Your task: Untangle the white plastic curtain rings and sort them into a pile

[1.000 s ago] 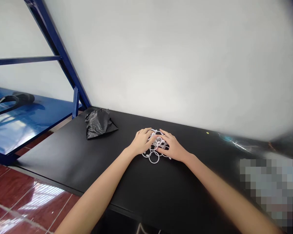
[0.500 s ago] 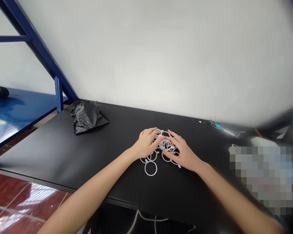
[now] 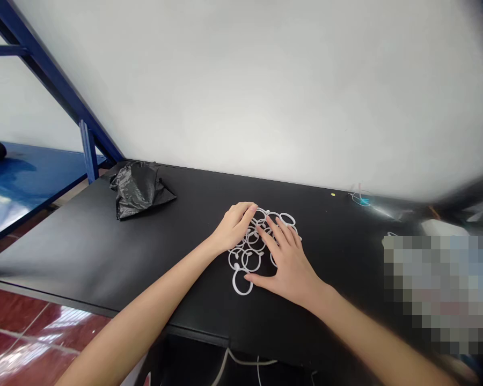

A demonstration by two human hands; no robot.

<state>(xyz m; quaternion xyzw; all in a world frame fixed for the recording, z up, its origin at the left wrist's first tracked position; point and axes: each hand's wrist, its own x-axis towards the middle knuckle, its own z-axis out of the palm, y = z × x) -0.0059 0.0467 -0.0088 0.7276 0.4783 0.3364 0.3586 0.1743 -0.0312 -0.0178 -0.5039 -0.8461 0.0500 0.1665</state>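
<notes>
A heap of several white plastic rings (image 3: pixel 254 252) lies spread on the black table (image 3: pixel 104 252). My left hand (image 3: pixel 235 228) rests on the left part of the heap, fingers bent and lying on the rings. My right hand (image 3: pixel 287 262) lies flat over the right part, fingers stretched and spread, thumb beside one ring (image 3: pixel 241 282) that sits nearest me. Neither hand lifts a ring.
A crumpled black plastic bag (image 3: pixel 139 187) lies at the table's far left. A blue metal rack (image 3: pixel 44 69) and blue shelf stand at the left. A white wall runs behind. Small clutter (image 3: pixel 362 199) sits at the far right. Cables hang under the front edge.
The rings have been spread out from a tight pile into a flatter layer. My right hand has slid toward me and opened flat; the view has shifted slightly.
</notes>
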